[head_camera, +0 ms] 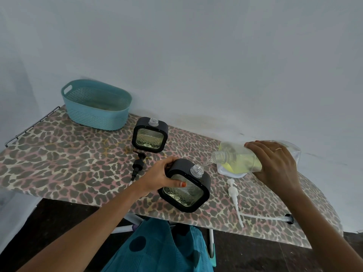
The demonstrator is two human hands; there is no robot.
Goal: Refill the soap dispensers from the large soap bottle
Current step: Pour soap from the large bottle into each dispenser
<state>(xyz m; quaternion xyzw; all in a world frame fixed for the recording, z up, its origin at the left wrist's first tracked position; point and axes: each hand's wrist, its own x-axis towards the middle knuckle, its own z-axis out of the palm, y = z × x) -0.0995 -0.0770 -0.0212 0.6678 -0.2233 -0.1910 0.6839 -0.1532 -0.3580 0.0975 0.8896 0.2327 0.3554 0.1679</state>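
My left hand (162, 176) grips the upper left corner of a square black-framed glass soap dispenser (185, 188), tilted, with its clear threaded neck uncapped. My right hand (275, 163) holds the large clear soap bottle (238, 158) on its side, yellow-green liquid inside. The bottle's open mouth is just above and right of the dispenser's neck, and a thin stream runs between them. A second black-framed dispenser (150, 135) stands uncapped farther back.
A black pump head (138, 163) lies left of the held dispenser, a white pump (234, 199) with its long tube lies to its right. A teal basket (96, 105) stands at the back left of the leopard-print ironing board (59, 154). A white dish (231, 172) sits under the big bottle.
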